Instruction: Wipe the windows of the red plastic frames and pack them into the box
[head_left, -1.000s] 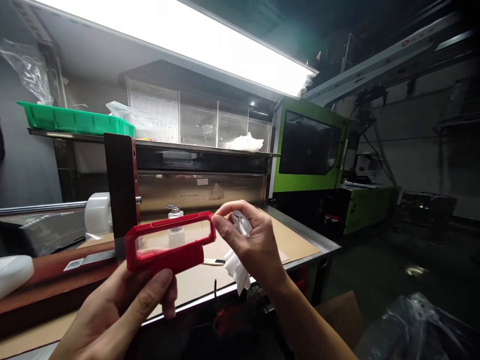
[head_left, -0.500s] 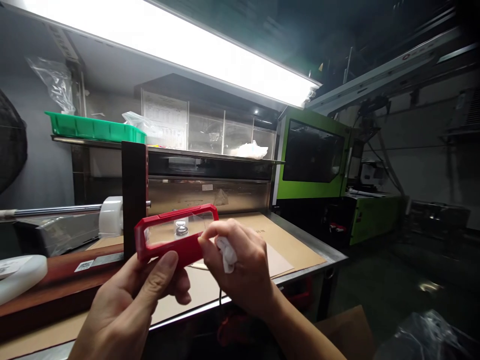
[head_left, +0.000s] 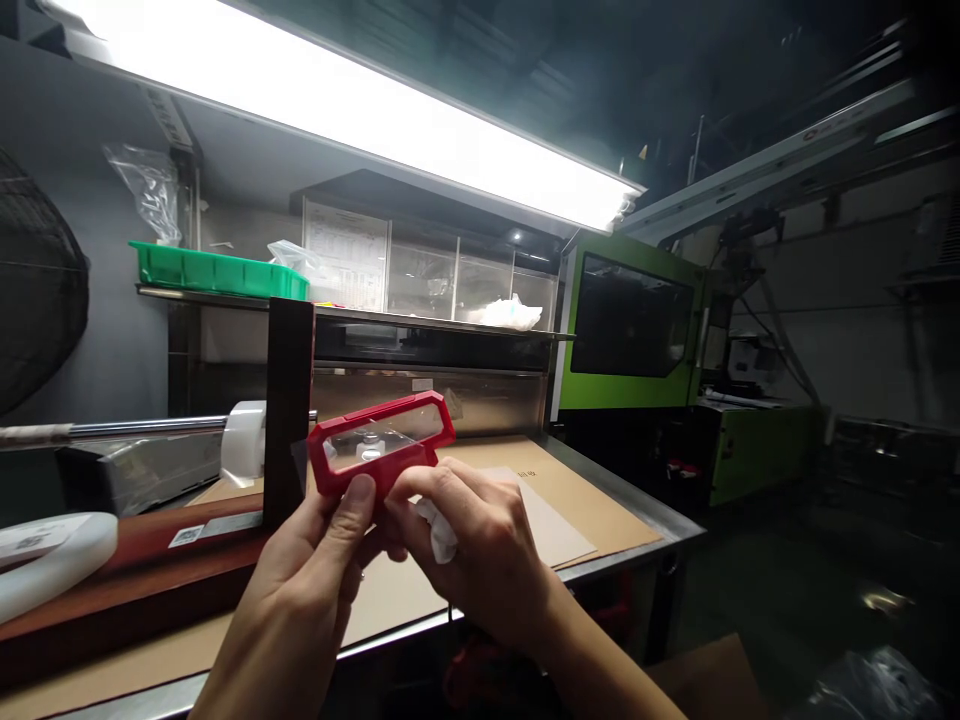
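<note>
A red plastic frame (head_left: 405,468) with a clear window is held up over the bench, tilted with its right end higher. My left hand (head_left: 300,585) grips its lower left part, the thumb pressed on the front. My right hand (head_left: 487,530) is closed around a crumpled white cloth or tissue (head_left: 442,540), part of which sticks out below the fingers. Its thumb and forefinger are at the frame's lower edge, close to my left fingertips. Whether they press on the frame is hidden.
Cardboard (head_left: 607,515) and a pale sheet (head_left: 551,525) cover the bench. At left are a dark upright post (head_left: 289,400), a white roll on a metal rod (head_left: 244,445) and a large whitish roll (head_left: 60,560). A green tray (head_left: 217,272) sits on the shelf. A green machine (head_left: 637,390) stands right.
The red frame has risen slightly and tilts more steeply. My right hand has shifted from the window's lower right corner to under the frame's lower edge. The camera view has turned a little left.
</note>
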